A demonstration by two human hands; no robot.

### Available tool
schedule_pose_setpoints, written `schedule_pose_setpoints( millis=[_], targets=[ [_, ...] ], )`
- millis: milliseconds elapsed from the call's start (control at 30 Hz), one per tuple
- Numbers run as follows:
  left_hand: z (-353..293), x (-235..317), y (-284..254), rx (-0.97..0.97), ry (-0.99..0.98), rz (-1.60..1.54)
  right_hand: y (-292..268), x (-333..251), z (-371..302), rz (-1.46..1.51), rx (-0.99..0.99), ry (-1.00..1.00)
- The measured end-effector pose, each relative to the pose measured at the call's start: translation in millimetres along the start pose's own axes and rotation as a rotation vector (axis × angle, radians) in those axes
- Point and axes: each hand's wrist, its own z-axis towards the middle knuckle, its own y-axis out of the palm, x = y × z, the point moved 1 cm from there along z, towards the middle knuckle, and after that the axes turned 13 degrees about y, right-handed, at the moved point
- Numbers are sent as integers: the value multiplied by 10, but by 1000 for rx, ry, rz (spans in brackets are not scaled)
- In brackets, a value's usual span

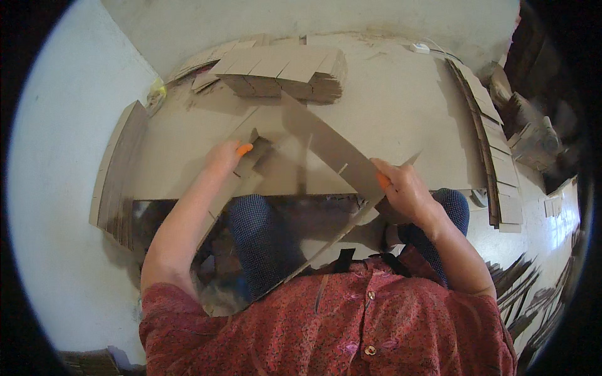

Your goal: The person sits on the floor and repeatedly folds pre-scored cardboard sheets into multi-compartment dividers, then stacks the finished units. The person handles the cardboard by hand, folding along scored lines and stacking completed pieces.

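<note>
L hand (229,156) pinched on near cardboard strip (221,197), R hand (404,191) clamped on slanted slotted strip (329,149) above table (401,94); 2 edge grips prob. keep slots exposed. Cardboard stack (276,66) at back, prob. for elbow rm w/in reach

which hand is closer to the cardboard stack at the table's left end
Left. The left hand is right of the stack; the right hand is much farther right.

brown cardboard (327,148), red patterned shirt (295,329)
</note>
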Motion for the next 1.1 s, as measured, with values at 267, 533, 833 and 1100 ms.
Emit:
schedule_pose_setpoints(
  millis=[267,533,833,1100],
  targets=[
    [97,1199,-552,-311,64,-413,-65,-72,-28,57,214,-212],
    [-75,1515,-464,-291,295,-420,-232,-123,-208,64,224,-170],
    [-103,1863,-484,-270,478,-759,-107,263,-123,-14,15,13],
    [-102,104,704,245,22,173,-89,156,12,-324,-68,88]
  ],
)
